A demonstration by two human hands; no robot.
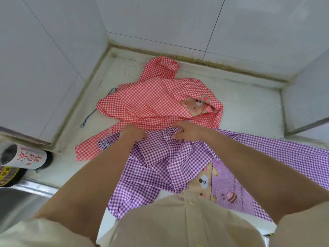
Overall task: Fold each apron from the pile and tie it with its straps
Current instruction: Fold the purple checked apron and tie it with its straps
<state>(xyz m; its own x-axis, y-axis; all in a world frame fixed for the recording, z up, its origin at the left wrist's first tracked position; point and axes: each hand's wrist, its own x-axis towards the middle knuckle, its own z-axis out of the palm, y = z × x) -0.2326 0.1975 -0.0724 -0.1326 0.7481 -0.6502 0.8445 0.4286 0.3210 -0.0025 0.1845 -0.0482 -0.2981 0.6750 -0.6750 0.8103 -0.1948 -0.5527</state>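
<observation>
the left hand (pixel 133 133) is seen from the back of the wrist, its fingers curled down over the far edge of a purple-and-white checked cloth apron (pixel 156 168) and gripping it. just beside it, the right hand (pixel 189 132) has its fingers bent and pinches a bunched fold of the same purple apron, thumb pointing away from the person. the two hands are near each other at the apron's far edge, with crumpled fabric between them.

the purple apron lies spread and wrinkled on a pale, stained stone countertop (pixel 249 107), reaching from the hands back to the person's cream buttoned shirt (pixel 178 221) and out to the right. a tan cartoon bear patch (pixel 203 182) and a plain purple pocket panel with small print (pixel 231 191) sit on its near right part.

beyond the hands, touching the purple apron's far edge, lies a red-and-white checked cloth apron (pixel 153 102), loosely heaped, with its own bear patch (pixel 195 105) half tucked in a fold. a blue-and-white striped strap (pixel 89 118) trails from its left side onto the counter.

white tiled walls (pixel 53 50) close the corner. at the far left stand a white-labelled bottle with red characters (pixel 25 155) and a dark bottle with a yellow label (pixel 8 177), next to a stainless steel sink (pixel 19 200).
</observation>
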